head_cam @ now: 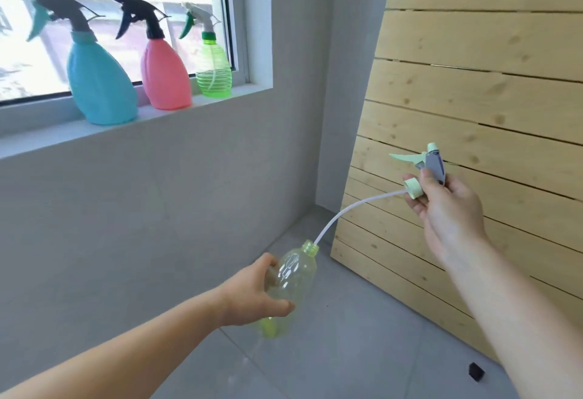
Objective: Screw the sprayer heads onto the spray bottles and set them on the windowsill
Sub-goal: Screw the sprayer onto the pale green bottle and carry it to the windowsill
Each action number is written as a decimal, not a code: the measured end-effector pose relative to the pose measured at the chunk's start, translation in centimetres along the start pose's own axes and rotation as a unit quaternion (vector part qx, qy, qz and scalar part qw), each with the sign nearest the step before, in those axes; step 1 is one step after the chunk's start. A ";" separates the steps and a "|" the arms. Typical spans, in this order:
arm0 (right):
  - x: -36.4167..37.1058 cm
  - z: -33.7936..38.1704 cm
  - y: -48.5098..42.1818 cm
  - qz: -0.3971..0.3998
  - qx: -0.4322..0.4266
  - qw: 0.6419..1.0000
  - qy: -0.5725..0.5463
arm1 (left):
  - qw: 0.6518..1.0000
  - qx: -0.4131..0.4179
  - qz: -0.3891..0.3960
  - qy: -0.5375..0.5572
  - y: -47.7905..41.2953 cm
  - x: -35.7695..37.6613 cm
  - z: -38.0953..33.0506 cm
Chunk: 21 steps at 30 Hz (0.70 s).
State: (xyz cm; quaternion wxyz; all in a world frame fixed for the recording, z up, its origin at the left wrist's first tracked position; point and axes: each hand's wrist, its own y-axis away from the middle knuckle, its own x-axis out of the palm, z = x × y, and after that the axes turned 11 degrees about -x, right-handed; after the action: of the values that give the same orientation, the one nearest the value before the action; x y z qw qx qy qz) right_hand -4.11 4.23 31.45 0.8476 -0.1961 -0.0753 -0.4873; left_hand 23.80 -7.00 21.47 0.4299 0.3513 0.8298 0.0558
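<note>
My left hand (252, 296) grips a clear yellow-green spray bottle (295, 275), tilted with its open neck pointing up and right. My right hand (448, 206) holds a grey and pale-green sprayer head (433, 163) up to the right of the bottle. The head's white dip tube (347, 209) curves down, and its tip sits at the bottle's mouth. Three capped spray bottles stand on the windowsill (41, 133): a blue one (99, 83), a pink one (164, 75) and a small green one (213, 67).
A pale wooden slatted panel (473, 83) leans against the wall on the right. A small black object (570, 370) lies on the grey tiled floor (362, 351) near the panel's foot. A grey wall (189, 177) runs below the sill.
</note>
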 end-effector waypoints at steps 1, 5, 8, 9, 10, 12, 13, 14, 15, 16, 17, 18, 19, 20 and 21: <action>0.0 -0.1 0.2 0.003 -0.002 1.000 0.004 | 1.000 0.007 0.000 0.000 0.1 0.1 -0.3; 0.4 -0.9 1.0 0.035 -0.006 0.999 0.017 | 1.000 0.024 0.000 0.009 0.2 0.8 -0.9; 1.0 -1.7 2.1 0.114 0.025 0.993 0.012 | 0.999 0.034 0.010 0.029 0.1 1.1 -1.3; 1.1 -2.0 2.5 0.152 0.035 0.988 0.020 | 0.998 0.040 0.013 0.045 0.2 1.1 -1.5; 1.3 -2.3 2.9 0.188 0.043 0.981 0.030 | 0.997 0.048 0.015 0.065 0.2 1.0 -1.8; 1.7 -2.7 3.4 0.240 0.055 0.968 0.043 | 0.991 0.068 0.025 0.111 0.4 0.8 -2.5; 1.8 -2.7 3.5 0.257 0.058 0.964 0.047 | 0.988 0.074 0.033 0.133 0.5 0.7 -2.9; 1.9 -2.8 3.5 0.271 0.061 0.959 0.050 | 0.985 0.079 0.039 0.148 0.7 0.6 -3.2; 1.9 -2.8 3.5 0.284 0.063 0.955 0.054 | 0.983 0.083 0.044 0.156 0.9 0.6 -3.4; 2.0 -2.8 3.5 0.296 0.063 0.951 0.060 | 0.982 0.086 0.047 0.159 1.0 0.6 -3.5; 2.0 -2.8 3.4 0.305 0.060 0.948 0.067 | 0.982 0.089 0.048 0.160 1.1 0.7 -3.6; 2.1 -2.8 3.3 0.314 0.055 0.945 0.076 | 0.982 0.090 0.047 0.158 1.2 0.8 -3.6; 2.1 -2.8 3.2 0.323 0.050 0.941 0.087 | 0.983 0.092 0.047 0.155 1.3 0.8 -3.5; 2.1 -2.8 3.2 0.335 0.046 0.936 0.099 | 0.983 0.093 0.047 0.151 1.3 0.8 -3.4; 2.2 -2.7 3.1 0.348 0.042 0.930 0.113 | 0.983 0.095 0.047 0.147 1.2 0.7 -3.3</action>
State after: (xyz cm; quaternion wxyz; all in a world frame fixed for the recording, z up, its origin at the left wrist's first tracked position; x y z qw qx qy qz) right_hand -0.53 2.78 28.85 0.9744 -0.1175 0.0739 -0.1770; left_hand 21.71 -4.98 23.57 0.2647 0.4171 0.8681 0.0483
